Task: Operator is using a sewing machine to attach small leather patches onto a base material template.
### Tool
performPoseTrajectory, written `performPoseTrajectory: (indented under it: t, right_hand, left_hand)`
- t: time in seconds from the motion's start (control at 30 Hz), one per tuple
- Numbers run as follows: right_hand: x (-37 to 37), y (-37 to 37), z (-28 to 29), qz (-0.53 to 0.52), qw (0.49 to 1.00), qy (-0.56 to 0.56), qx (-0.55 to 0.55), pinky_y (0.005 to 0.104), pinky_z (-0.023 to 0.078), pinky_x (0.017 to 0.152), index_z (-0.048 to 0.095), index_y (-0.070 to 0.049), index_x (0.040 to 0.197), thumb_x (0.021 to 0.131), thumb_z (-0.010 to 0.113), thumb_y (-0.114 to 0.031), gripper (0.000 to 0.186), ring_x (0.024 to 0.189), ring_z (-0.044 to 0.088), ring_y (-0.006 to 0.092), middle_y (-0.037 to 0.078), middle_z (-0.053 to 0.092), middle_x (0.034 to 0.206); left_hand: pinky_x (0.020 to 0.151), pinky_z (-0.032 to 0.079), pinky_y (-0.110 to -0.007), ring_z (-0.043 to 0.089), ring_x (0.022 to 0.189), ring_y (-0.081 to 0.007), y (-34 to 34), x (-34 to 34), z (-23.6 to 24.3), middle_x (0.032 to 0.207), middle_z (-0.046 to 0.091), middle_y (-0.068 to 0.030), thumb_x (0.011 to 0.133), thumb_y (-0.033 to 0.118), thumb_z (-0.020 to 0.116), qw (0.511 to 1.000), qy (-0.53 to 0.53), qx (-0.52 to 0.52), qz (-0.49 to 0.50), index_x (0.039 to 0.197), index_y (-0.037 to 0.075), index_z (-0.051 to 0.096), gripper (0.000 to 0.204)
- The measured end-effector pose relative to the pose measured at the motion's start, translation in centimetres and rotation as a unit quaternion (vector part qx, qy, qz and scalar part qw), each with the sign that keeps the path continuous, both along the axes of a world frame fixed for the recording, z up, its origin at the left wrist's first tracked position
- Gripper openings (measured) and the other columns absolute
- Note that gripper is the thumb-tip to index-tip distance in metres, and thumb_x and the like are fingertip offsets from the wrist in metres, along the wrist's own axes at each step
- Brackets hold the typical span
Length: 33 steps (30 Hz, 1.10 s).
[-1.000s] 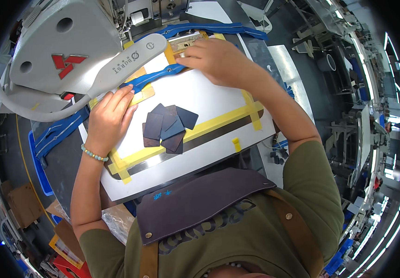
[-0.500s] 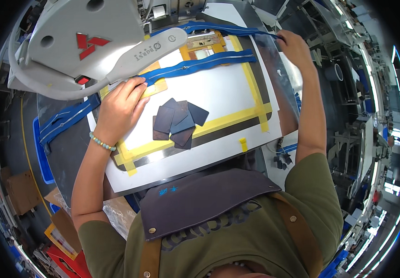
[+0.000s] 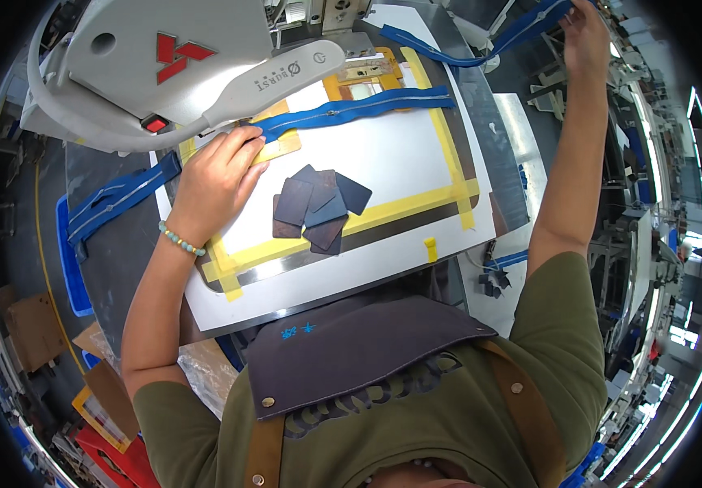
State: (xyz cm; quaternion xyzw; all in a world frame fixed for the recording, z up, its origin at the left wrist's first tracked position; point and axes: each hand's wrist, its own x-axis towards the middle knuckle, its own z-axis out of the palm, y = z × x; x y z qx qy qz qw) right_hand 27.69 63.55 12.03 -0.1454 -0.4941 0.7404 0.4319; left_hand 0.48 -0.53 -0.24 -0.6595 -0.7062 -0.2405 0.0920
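My left hand (image 3: 219, 183), wearing a beaded bracelet, has its fingers closed at the left end of a blue zipper (image 3: 367, 106). That zipper lies across the white plate (image 3: 383, 167), its metal teeth facing up. Stretched out to the far right, my right hand (image 3: 587, 49) pinches one end of a second blue zipper (image 3: 522, 34). Its other end trails down over the upper right of the plate. Several dark, round-cornered pieces (image 3: 322, 207) are piled on the plate below the first zipper. More blue zipper (image 3: 119, 199) hangs off the left edge of the table.
A grey machine head (image 3: 123, 73) with a pale arm (image 3: 286, 75) overhangs the plate's upper left. Yellow tape (image 3: 383, 216) borders the plate, and a yellow-framed fixture (image 3: 359, 75) lies at its back. A blue bin (image 3: 73, 272) stands at the left.
My right hand has moved up and right, drawing the second zipper away from the back of the plate. My left hand stays almost in place.
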Motion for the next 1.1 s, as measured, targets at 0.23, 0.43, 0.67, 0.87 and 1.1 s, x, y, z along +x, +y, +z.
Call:
performPoseTrajectory:
  t: [0.23, 0.43, 0.67, 0.87, 1.1]
  right_hand:
    - [-12.1, -19.7, -7.9, -0.094, 0.8, -0.43, 0.407, 0.0328, 0.048, 0.068, 0.069, -0.004, 0.11, 0.105, 0.065, -0.033, 0.03, 0.073, 0.062, 0.0181, 0.007, 0.066, 0.086]
    - [-14.1, -22.0, -12.5, -0.059, 0.612, -0.528, 0.586, 0.0455, 0.057, 0.087, 0.068, -0.001, 0.126, 0.102, 0.069, -0.038, 0.044, 0.097, 0.075, 0.0365, 0.022, 0.077, 0.107]
    - [-9.9, -18.5, -11.3, 0.123, 0.846, -0.433, 0.285, 0.0381, 0.054, 0.08, 0.075, -0.003, 0.118, 0.108, 0.061, -0.04, 0.04, 0.086, 0.067, 0.0246, 0.009, 0.073, 0.1]
    - [2.1, -12.1, -7.8, -0.052, 0.93, -0.281, 0.231, 0.0252, 0.034, 0.049, 0.07, -0.004, 0.11, 0.113, 0.053, -0.031, 0.032, 0.055, 0.047, 0.0065, -0.001, 0.058, 0.069]
    - [15.2, -12.9, -2.0, -0.252, 0.914, -0.236, 0.215, 0.0257, 0.032, 0.05, 0.071, -0.003, 0.111, 0.115, 0.048, -0.033, 0.038, 0.051, 0.041, 0.0057, -0.004, 0.055, 0.067]
  left_hand:
    - [0.092, 0.059, -0.039, 0.072, 0.108, -0.0295, -0.6, 0.2, 0.1, 0.125, 0.072, -0.0109, 0.09, 0.011, 0.078, 1.0, -0.002, -0.009, 0.009, 0.116, 0.0, 0.072, 0.029]
    - [0.093, 0.059, -0.039, 0.072, 0.108, -0.0301, -0.7, 0.2, 0.3, 0.125, 0.073, -0.0112, 0.091, 0.011, 0.078, 1.0, -0.011, -0.01, 0.006, 0.116, 0.0, 0.072, 0.029]
    - [0.091, 0.058, -0.039, 0.071, 0.106, -0.03, -0.3, 0.3, 0.6, 0.125, 0.072, -0.0104, 0.09, 0.01, 0.078, 1.0, -0.015, -0.003, 0.001, 0.117, -0.001, 0.072, 0.03]
    - [0.098, 0.056, -0.043, 0.071, 0.113, -0.0356, 0.0, 0.4, 0.2, 0.128, 0.071, -0.0153, 0.091, 0.005, 0.077, 1.0, -0.014, -0.024, 0.006, 0.12, -0.002, 0.071, 0.03]
    - [0.096, 0.057, -0.043, 0.07, 0.113, -0.0375, -0.2, 0.5, -0.7, 0.129, 0.07, -0.0202, 0.095, 0.0, 0.072, 0.997, -0.033, -0.057, 0.043, 0.123, -0.005, 0.07, 0.028]
